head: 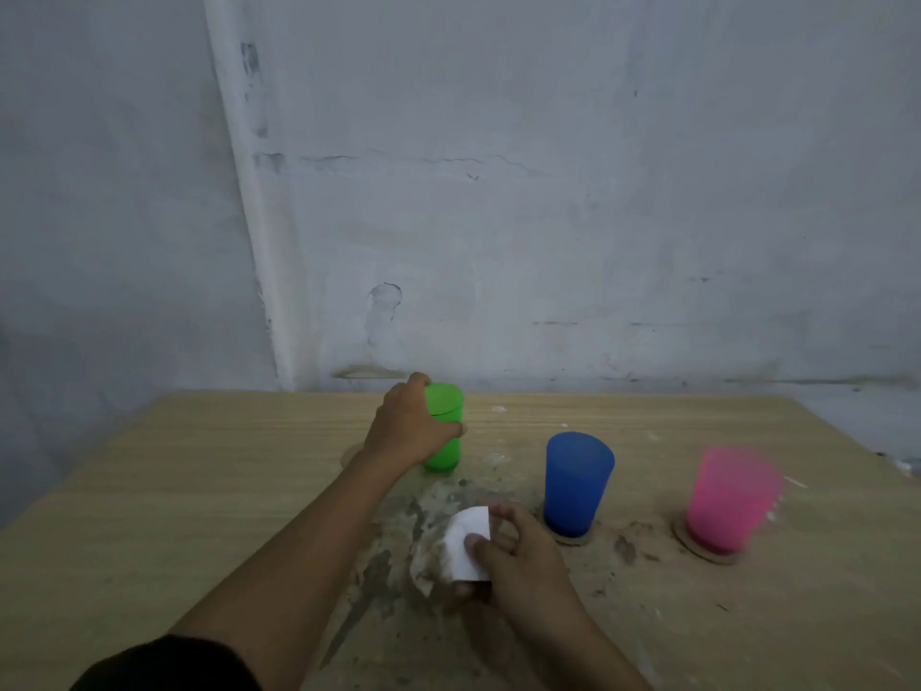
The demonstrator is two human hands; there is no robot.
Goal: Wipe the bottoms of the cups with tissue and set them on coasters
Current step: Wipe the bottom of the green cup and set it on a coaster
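A green cup point(445, 441) stands upright near the table's back edge, and my left hand point(411, 426) is wrapped around its side. My right hand point(518, 556) rests nearer to me and pinches a folded white tissue point(466, 543), soiled at its lower left. A blue cup point(577, 483) stands on a round coaster point(578, 539) to the right of the tissue. Further right, a pink cup point(730, 498) stands on another coaster point(702, 553). A coaster edge point(349, 453) shows to the left of my left wrist, mostly hidden.
The wooden table point(174, 491) has dirty smears and stains point(393, 531) in the middle around the tissue. A worn plaster wall point(548, 216) rises right behind the table's back edge. The table's right edge runs close to the pink cup.
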